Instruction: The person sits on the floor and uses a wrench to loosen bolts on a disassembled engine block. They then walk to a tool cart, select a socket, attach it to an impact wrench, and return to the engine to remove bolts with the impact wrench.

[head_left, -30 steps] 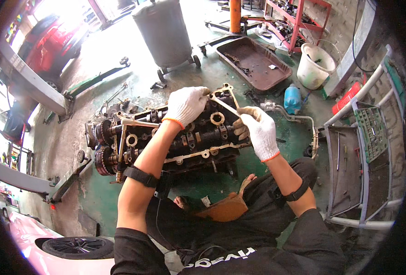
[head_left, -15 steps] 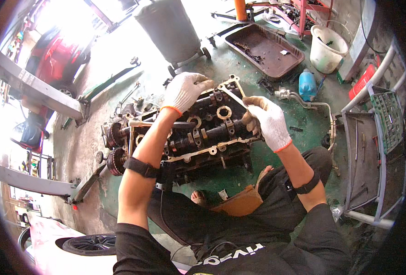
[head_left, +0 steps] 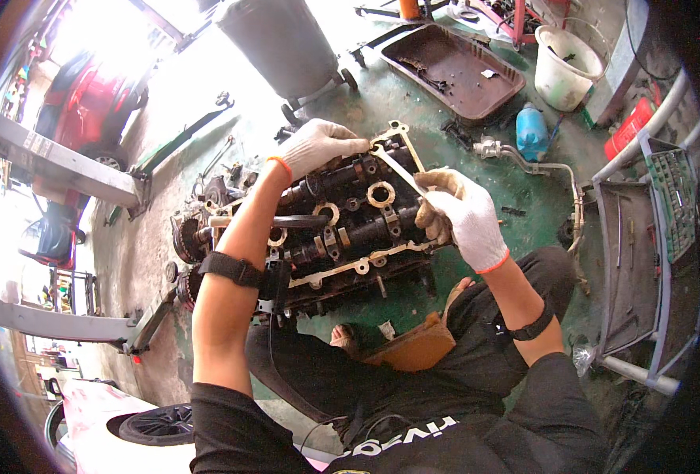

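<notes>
In front of me on the floor sits a dark engine cylinder head (head_left: 358, 235), with camshafts, pale gasket edges and toothed sprockets at its left end. My right hand (head_left: 464, 213), in a white glove, grips a silver spanner (head_left: 400, 169) whose far end rests at the head's far edge. At that end, the gloved fingertips of my left hand (head_left: 318, 146) are pinched together, touching or very close to the spanner. What they hold, if anything, is hidden. Beneath my left forearm, a long tool with a dark handle (head_left: 298, 221) lies across the engine.
Beyond the engine are a brown tray (head_left: 464, 103) with small parts, a white bucket (head_left: 559, 87), a blue bottle (head_left: 532, 134) and a grey wheeled tank (head_left: 279, 51). A metal pipe (head_left: 543, 168) lies at right, near a tool rack (head_left: 603, 261). Lift arms (head_left: 57, 154) reach in from the left.
My left hand's fingertips have come down and closer to the spanner's far end. The spanner has tilted slightly in my right hand. The whole view has shifted a little.
</notes>
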`<state>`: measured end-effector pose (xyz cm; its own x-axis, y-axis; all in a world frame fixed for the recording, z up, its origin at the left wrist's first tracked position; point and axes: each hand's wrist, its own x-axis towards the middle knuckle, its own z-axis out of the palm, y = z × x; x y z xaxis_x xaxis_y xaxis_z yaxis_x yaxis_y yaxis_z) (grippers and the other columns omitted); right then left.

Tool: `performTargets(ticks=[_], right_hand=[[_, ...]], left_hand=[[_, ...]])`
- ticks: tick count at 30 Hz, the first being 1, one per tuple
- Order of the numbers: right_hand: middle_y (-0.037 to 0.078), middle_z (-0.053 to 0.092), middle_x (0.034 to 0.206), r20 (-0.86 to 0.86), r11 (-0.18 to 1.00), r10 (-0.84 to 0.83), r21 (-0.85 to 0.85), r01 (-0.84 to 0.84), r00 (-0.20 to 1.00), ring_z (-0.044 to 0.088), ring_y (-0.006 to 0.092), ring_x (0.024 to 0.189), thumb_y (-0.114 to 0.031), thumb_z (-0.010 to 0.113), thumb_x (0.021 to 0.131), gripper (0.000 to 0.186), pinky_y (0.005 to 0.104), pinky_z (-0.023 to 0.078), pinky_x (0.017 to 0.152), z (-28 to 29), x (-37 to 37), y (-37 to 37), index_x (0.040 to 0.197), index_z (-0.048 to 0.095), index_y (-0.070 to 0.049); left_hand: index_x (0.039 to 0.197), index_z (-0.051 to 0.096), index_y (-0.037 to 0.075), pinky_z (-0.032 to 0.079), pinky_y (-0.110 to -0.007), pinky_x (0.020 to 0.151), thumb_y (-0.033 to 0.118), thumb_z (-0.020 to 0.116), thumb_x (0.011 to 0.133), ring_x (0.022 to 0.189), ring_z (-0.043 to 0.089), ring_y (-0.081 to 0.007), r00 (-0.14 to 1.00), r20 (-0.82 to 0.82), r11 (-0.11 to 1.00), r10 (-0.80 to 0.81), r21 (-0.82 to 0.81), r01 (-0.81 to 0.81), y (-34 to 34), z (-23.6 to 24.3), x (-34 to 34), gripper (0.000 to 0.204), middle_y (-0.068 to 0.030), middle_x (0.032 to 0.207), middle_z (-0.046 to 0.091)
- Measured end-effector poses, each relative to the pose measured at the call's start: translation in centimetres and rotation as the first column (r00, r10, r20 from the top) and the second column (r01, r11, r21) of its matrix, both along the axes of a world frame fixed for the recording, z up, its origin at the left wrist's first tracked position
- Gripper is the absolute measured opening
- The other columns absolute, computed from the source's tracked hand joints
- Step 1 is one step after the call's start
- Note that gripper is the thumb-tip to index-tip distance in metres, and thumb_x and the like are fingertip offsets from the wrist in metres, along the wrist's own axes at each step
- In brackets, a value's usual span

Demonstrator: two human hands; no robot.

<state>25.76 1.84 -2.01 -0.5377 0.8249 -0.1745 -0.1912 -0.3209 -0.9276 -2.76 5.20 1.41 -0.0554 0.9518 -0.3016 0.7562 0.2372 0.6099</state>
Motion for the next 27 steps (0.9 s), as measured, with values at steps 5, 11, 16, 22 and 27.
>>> performTargets(ticks=[5, 11, 16, 22, 27], right_hand=[[0.009, 0.067, 0.074, 0.0, 1.0, -0.027, -0.015, 0.027, 1.0, 0.056, 0.0089, 0.052, -0.008, 0.051, 0.097, 0.029, 0.0203, 0.042, 0.046, 0.3, 0.1, -0.2, 0.12, 0.059, 0.007], [0.01, 0.068, 0.073, 0.034, 1.0, 0.008, -0.006, -0.008, 0.999, 0.057, 0.0096, 0.051, -0.007, 0.05, 0.096, 0.028, 0.0205, 0.042, 0.046, 0.7, -0.6, 0.1, 0.119, 0.059, 0.007], [0.011, 0.068, 0.073, 0.054, 0.997, 0.041, -0.074, -0.037, 0.998, 0.057, 0.0098, 0.05, -0.007, 0.05, 0.095, 0.028, 0.0209, 0.043, 0.045, 1.6, -0.7, 0.5, 0.117, 0.059, 0.007], [0.012, 0.069, 0.077, 0.052, 0.99, 0.099, -0.11, -0.093, 0.994, 0.061, 0.0112, 0.051, -0.007, 0.052, 0.096, 0.029, 0.0208, 0.047, 0.045, 2.2, -1.0, 0.8, 0.121, 0.057, 0.007], [0.011, 0.069, 0.077, 0.071, 0.966, 0.152, -0.22, -0.133, 0.986, 0.061, 0.0104, 0.052, -0.009, 0.056, 0.096, 0.031, 0.0194, 0.046, 0.046, 2.8, -1.5, 1.7, 0.123, 0.056, 0.004]], left_hand=[[0.107, 0.077, 0.005, 0.043, -0.025, 0.057, 0.047, 0.075, 0.085, 0.062, 0.052, -0.0067, 0.988, 0.138, 0.996, 0.074, -0.06, -0.067, 0.1, -0.3, -0.4, 0.047, 0.0008, 0.075, 0.066], [0.107, 0.074, 0.005, 0.038, -0.021, 0.053, 0.037, 0.075, 0.089, 0.059, 0.048, -0.0036, 0.894, 0.371, 0.962, 0.253, 0.004, -0.274, -0.4, -0.6, -0.8, 0.037, 0.0037, 0.072, 0.061], [0.1, 0.068, 0.008, 0.029, -0.022, 0.048, 0.038, 0.068, 0.094, 0.054, 0.037, -0.0028, 0.764, 0.505, 0.848, 0.401, 0.11, -0.518, -2.1, 1.8, 0.0, 0.03, 0.0074, 0.067, 0.048], [0.083, 0.068, 0.008, 0.034, -0.021, 0.047, 0.043, 0.06, 0.098, 0.051, 0.042, -0.0021, 0.929, 0.186, 0.921, 0.319, 0.171, -0.35, -10.3, 6.4, 2.1, 0.038, 0.0065, 0.061, 0.05], [0.103, 0.074, -0.001, 0.053, -0.024, 0.069, 0.016, 0.072, 0.089, 0.074, 0.066, -0.009, 0.9, 0.204, 0.923, 0.385, -0.053, -0.382, -18.7, 6.0, 4.4, 0.022, -0.0059, 0.088, 0.074]])
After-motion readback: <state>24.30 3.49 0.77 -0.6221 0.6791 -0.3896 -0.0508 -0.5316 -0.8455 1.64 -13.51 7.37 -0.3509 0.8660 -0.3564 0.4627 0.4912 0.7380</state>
